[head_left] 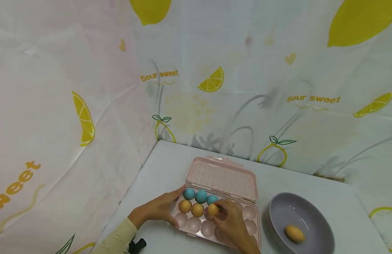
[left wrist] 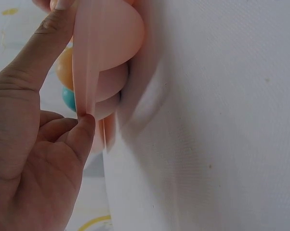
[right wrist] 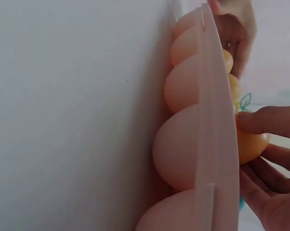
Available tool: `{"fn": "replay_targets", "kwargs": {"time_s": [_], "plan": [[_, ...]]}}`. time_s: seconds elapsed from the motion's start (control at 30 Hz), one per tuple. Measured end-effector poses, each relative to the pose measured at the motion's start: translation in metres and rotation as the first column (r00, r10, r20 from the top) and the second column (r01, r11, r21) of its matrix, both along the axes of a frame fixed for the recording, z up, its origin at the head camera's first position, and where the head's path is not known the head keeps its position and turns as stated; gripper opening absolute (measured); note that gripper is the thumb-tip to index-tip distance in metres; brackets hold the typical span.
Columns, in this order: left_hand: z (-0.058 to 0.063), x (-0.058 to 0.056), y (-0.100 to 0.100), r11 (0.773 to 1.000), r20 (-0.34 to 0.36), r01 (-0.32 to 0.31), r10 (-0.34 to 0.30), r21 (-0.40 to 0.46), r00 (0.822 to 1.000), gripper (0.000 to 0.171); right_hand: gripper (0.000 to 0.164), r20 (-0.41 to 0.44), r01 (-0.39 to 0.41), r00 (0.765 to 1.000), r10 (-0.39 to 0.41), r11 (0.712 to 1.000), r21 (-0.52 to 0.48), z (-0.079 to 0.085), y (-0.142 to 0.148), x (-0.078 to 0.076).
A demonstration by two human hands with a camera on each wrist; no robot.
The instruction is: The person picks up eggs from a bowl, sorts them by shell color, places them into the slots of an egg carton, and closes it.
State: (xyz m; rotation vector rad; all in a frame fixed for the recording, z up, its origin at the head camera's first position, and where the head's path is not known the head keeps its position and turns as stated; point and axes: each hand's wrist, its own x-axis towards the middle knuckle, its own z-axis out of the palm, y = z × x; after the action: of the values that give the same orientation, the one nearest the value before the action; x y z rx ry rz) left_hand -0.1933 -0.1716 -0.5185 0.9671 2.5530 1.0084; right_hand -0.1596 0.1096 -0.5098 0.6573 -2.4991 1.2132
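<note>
A pink plastic egg carton lies open on the table, its lid folded back. Three blue eggs sit in its far row at the left; two yellow-brown eggs are in the middle row. My right hand pinches another yellow-brown egg between thumb and fingers, at the third cup of that row. In the right wrist view this egg is low at the carton's rim; how deep it sits is hidden. My left hand holds the carton's left end, thumb near the front corner, fingers near the back.
To the carton's right stands a grey-purple bowl with one yellow-brown egg in it. A lemon-printed sheet hangs behind and to the left of the white table. A black object shows beside my left sleeve.
</note>
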Motion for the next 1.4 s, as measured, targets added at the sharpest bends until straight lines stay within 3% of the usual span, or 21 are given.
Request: {"fn": "replay_targets", "kwargs": {"time_s": [0.37,0.6,1.07,1.4], "plan": [[0.0032,0.0005,0.0006,1.0,0.012,0.009,-0.009,0.024,1.0,0.126,0.044,0.036,-0.027,0.999,0.026,1.0,0.003,-0.0052,0.0005,0.0017],[0.002,0.0003,0.0004,1.0,0.002,0.012,-0.012,0.022,1.0,0.126,0.043,0.064,0.019,0.998,-0.024,0.997,0.077,-0.0059,-0.0017,0.0029],[0.0041,0.0002,0.0007,1.0,-0.003,0.011,-0.011,0.011,1.0,0.126,0.04,0.007,0.045,0.999,-0.046,0.991,0.123,-0.0093,-0.0057,0.0027],[0.0057,0.001,0.0009,1.0,-0.007,0.019,-0.019,0.012,1.0,0.125,0.039,0.098,0.011,0.995,-0.018,0.998,0.065,-0.0055,-0.0047,0.0037]]}}
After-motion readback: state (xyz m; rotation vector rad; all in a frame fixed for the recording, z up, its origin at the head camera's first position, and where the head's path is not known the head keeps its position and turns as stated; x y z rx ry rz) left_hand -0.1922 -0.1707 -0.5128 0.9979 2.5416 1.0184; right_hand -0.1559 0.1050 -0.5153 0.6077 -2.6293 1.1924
